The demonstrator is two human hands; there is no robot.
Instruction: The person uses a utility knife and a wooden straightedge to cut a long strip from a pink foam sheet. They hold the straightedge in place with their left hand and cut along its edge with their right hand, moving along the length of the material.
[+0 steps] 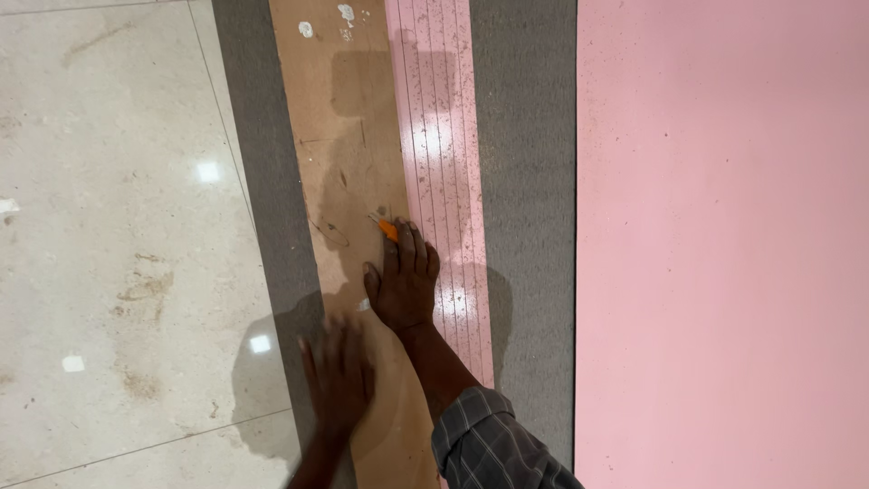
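Right hand: the right hand (404, 281) lies palm down, fingers curled closed over an orange utility knife (386, 227), forearm in a checked sleeve (493, 444) running in from the lower edge.
Left hand: the left hand (337, 376) is spread flat, fingers extended, pressing on the brown board (339, 136); it grips nothing and is motion-blurred.
Knife position: the knife sits at the seam where the brown board meets the pink strip (444, 154), just ahead of the right knuckles; only its front end shows.
Knife heading: the tip points away from the person and slightly left; its long axis runs roughly along the seam, lengthwise with both strips.
Brown board: long, narrow, matt fibreboard, scuffed, with white paint spots at the far end.
Pink strip: glossy, narrow, scored with fine parallel lines along its length, dusty, reflecting lamp glare.
Underlay: grey, coarse-textured mat (525, 181) beneath both strips.
Pink sheet: large, plain, matt pink sheet (724, 244) to the right, touching the mat's edge.
Floor: polished beige tile floor (109, 226) to the left, stained.
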